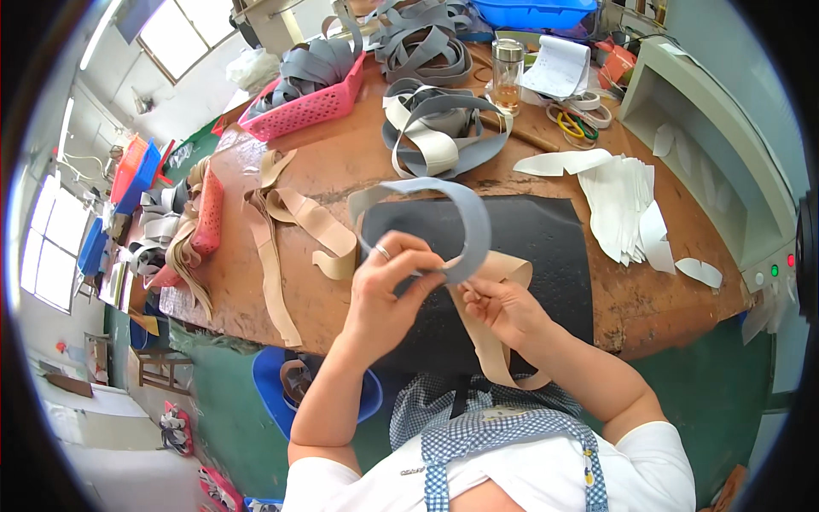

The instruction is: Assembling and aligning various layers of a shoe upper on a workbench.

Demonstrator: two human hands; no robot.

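Over a black mat [554,256] on the wooden table, my left hand [384,286] pinches a grey strip [473,224] that curves up and round in an open loop, its inner side pale. Close by on the right, my right hand [508,311] is closed with thumb and fingertips on a beige strip [478,337]. This strip folds over behind my right fingers and hangs down past the table's front edge toward my lap. The two strips meet or overlap between my fingertips; whether they are joined there I cannot tell.
More beige strips [271,264] lie to the left. Behind the mat sits a grey and white strip bundle [439,136], with a pink basket [303,107] farther back. White cut pieces [614,205], scissors [570,126], a glass bottle [507,77] and a grey machine [699,119] stand right.
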